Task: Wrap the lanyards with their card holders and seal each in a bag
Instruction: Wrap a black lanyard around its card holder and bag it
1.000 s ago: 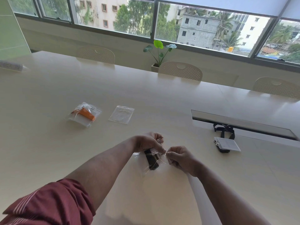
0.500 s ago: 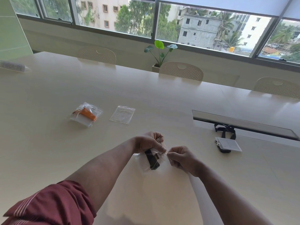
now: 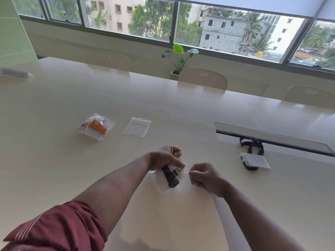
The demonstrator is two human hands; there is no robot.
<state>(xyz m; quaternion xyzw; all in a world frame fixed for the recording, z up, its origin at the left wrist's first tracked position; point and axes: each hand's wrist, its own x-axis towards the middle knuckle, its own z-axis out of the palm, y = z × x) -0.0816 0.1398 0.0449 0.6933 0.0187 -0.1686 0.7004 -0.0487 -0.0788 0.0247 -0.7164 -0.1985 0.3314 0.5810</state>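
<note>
The right hand [image 3: 203,175] has come away from the clear bag [image 3: 169,176]: half a second ago its fingertips were pinching the bag's top edge next to the left hand's, and now it sits just beside the bag as a clenched fist, holding nothing I can see. The left hand [image 3: 165,157] keeps its pinch on the upper edge of the bag, which holds a wrapped black lanyard [image 3: 170,178] and hangs low over the pale surface [image 3: 54,169].

Farther off to the left on the surface lies a bagged orange lanyard [image 3: 97,126], and just beside it an empty bag [image 3: 136,127] lies flat. Off to the right, another black lanyard with its card holder [image 3: 254,160] rests near a long slot in the surface. Cream chairs [image 3: 203,78] line the far edge, a potted plant [image 3: 178,58] stands behind them, and wide windows [image 3: 154,20] show buildings and trees.
</note>
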